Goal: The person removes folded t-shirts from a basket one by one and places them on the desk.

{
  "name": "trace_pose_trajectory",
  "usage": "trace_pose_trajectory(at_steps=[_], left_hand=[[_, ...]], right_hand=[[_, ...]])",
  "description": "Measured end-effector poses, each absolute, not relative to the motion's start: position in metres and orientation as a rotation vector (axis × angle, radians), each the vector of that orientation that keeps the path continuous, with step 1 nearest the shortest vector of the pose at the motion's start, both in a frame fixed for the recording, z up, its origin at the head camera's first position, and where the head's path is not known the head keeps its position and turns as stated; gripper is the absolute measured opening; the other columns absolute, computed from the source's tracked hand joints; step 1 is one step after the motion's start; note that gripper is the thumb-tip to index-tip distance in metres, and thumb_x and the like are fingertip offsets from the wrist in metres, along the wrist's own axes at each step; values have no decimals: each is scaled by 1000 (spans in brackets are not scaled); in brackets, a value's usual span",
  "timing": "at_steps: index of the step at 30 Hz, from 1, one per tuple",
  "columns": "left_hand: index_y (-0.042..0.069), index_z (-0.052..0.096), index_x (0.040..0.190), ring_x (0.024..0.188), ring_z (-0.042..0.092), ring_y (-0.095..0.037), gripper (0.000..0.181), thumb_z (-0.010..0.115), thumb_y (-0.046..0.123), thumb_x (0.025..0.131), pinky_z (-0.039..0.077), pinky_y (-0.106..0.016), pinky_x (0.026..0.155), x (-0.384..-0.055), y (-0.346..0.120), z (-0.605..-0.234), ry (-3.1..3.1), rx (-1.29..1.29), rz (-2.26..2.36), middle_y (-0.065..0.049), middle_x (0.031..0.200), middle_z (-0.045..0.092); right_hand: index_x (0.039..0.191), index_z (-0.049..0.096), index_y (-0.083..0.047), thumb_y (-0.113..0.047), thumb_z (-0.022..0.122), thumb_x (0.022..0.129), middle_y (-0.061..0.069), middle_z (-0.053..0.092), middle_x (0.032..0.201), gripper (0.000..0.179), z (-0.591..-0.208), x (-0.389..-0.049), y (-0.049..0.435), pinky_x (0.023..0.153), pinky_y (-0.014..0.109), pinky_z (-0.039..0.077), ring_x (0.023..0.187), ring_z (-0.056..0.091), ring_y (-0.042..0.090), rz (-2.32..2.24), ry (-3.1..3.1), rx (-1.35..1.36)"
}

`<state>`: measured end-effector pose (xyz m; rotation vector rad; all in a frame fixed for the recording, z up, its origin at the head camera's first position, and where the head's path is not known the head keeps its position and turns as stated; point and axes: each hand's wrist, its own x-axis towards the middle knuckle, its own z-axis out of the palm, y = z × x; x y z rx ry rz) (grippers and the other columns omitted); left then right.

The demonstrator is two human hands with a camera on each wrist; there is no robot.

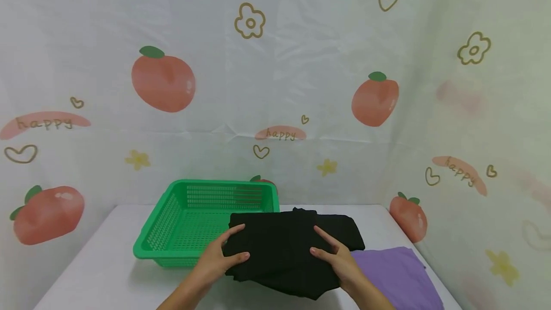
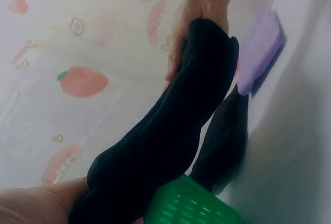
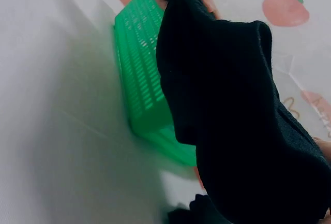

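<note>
A folded black cloth garment (image 1: 277, 248) is held up over the table between both hands, its lower edge sagging. My left hand (image 1: 213, 258) grips its left side, thumb on the near face and the other fingers mostly hidden behind. On the opposite side, my right hand (image 1: 344, 262) grips it the same way. The left wrist view shows the bundle (image 2: 155, 125) as a thick, layered roll raised off the table. Behind it on the right lies another black cloth (image 1: 344, 231), partly covered in the head view.
A green plastic basket (image 1: 224, 182) with slotted walls stands at the back left, its right front corner hidden by the black garment. On the right of the white table (image 1: 99, 271) lies a folded purple cloth (image 1: 400, 276). A printed curtain (image 1: 301, 61) hangs behind.
</note>
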<state>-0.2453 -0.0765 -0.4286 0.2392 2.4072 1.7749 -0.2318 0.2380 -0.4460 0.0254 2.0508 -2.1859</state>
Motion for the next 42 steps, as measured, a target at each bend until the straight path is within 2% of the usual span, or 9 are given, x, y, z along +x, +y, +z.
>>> trace_pose_trajectory(at_steps=[6, 9, 15, 17, 21, 24, 27, 30, 42], left_hand=[[22, 48, 146, 138, 29, -53, 70, 80, 27, 84, 44, -60, 97, -241, -66, -431, 2300, 270, 1830, -26, 156, 28], [22, 46, 148, 135, 37, -51, 71, 79, 29, 85, 48, -56, 95, -239, -60, -432, 2262, 287, 1834, -27, 156, 27], [22, 42, 150, 133, 40, -48, 76, 79, 31, 84, 46, -58, 97, -234, -49, -437, 2209, 340, 1826, -27, 156, 28], [21, 38, 152, 128, 47, -44, 81, 80, 28, 84, 49, -54, 96, -233, -44, -440, 2127, 374, 1856, -28, 155, 28], [19, 26, 157, 120, 56, -36, 89, 79, 21, 85, 54, -47, 91, -228, -35, -446, 1919, 462, 1916, -31, 154, 24], [20, 23, 158, 127, 50, -42, 89, 77, 23, 87, 51, -51, 95, -225, -30, -449, 1899, 531, 1907, -31, 157, 18], [22, 26, 157, 133, 42, -46, 86, 76, 28, 88, 47, -55, 100, -222, -25, -451, 1980, 579, 1865, -29, 158, 19], [24, 31, 156, 133, 44, -45, 82, 76, 30, 88, 46, -55, 100, -220, -19, -454, 2029, 602, 1833, -28, 157, 24], [25, 52, 143, 132, 41, -50, 63, 78, 34, 86, 43, -64, 97, -214, 6, -467, 2119, 627, 1779, -25, 149, 41]], right_hand=[[156, 28, -11, -15, 67, 94, 17, 53, 140, 73, -447, -222, 250, 81, 31, 58, 98, 70, 17, -2174, 2059, 17], [156, 27, -10, -17, 66, 95, 20, 48, 145, 72, -448, -217, 256, 83, 31, 58, 100, 69, 17, -2158, 2080, 13], [156, 29, -16, -22, 66, 95, 22, 44, 147, 72, -451, -208, 268, 86, 34, 57, 107, 66, 20, -2125, 2116, 82], [157, 27, -17, -24, 65, 96, 25, 42, 149, 72, -452, -205, 273, 86, 36, 57, 109, 65, 21, -2111, 2133, 84], [158, 21, -14, -23, 60, 99, 29, 28, 155, 71, -456, -199, 284, 91, 39, 55, 121, 58, 27, -2063, 2189, 55], [158, 21, -14, -22, 59, 100, 29, 19, 159, 70, -457, -194, 290, 95, 39, 53, 130, 49, 31, -2029, 2240, 67], [157, 24, -12, -23, 61, 99, 28, 19, 159, 70, -459, -187, 296, 98, 39, 50, 136, 42, 36, -1996, 2305, 124], [157, 25, -11, -25, 62, 98, 28, 19, 159, 71, -461, -179, 305, 100, 42, 49, 138, 38, 41, -1957, 2350, 167], [156, 27, -9, -30, 61, 97, 31, 22, 157, 72, -468, -164, 332, 98, 45, 49, 136, 39, 46, -1786, 2478, 231]])
